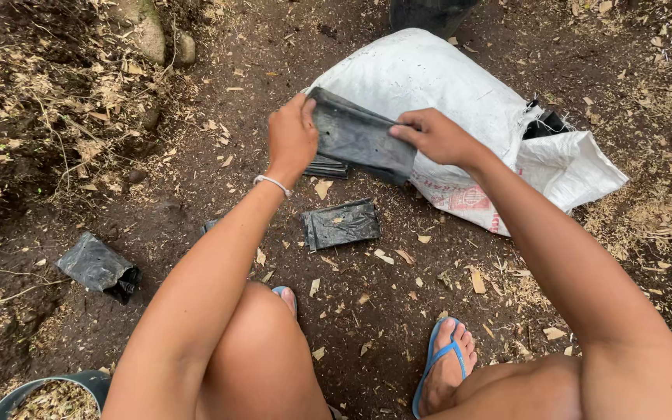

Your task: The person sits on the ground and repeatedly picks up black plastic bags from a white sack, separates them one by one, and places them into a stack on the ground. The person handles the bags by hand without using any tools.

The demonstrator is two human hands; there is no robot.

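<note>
Both of my hands hold one flat black plastic bag (359, 140) in the air above the ground. My left hand (292, 138) grips its left edge, with a thin white band on that wrist. My right hand (435, 136) pinches its right upper edge. Behind the bag lies a large white woven sack (445, 85), partly open at its right end. Another flat black bag (341, 224) lies on the soil below my hands, and a small stack of black bags (327, 166) shows just under the held one.
A crumpled black bag (99, 268) lies at the left on the soil. A round pot rim (9, 400) with dry chips inside sits at the bottom left. My feet wear blue sandals (439, 358). Stones (149, 35) lie top left; dry leaves are scattered around.
</note>
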